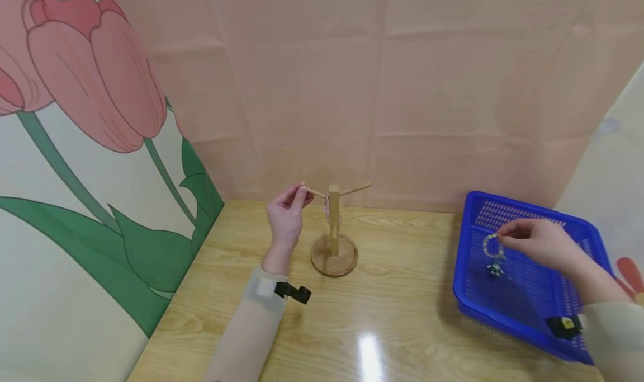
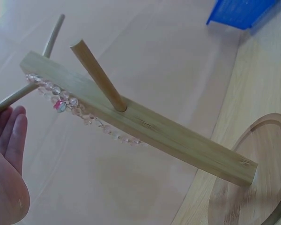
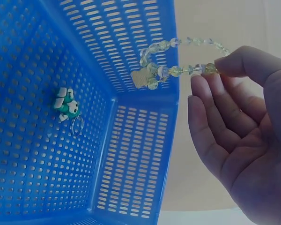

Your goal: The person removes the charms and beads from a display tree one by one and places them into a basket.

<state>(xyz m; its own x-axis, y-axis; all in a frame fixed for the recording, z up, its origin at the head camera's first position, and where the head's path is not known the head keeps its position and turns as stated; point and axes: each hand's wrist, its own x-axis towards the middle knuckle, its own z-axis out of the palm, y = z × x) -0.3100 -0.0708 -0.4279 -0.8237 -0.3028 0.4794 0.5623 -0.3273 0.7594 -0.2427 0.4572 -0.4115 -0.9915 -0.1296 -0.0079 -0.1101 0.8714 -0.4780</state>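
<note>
Thumb and fingertips of the right hand [image 1: 540, 245] pinch a pale beaded bracelet [image 3: 164, 45] at one side of its loop, so that it hangs over the blue basket [image 1: 459, 259], a woven-looking tan piece [image 3: 140, 78] among its clear and yellowish beads. Below it, on the basket's floor, lies a green and white figure [image 3: 66, 104] with a metal ring [image 3: 77, 125], touched by neither hand. Well to the left, thumb and fingers of the left hand [image 1: 285, 220] grip the outer end of one wooden peg [image 2: 18, 97] on the stand [image 1: 334, 214], which stands upright on its round base [image 1: 347, 262]. Pink and clear beads of another bracelet [image 2: 73, 101] hang from that same peg, close against the post. Stand and basket both rest on the wooden table [image 1: 402, 259], well apart.
</note>
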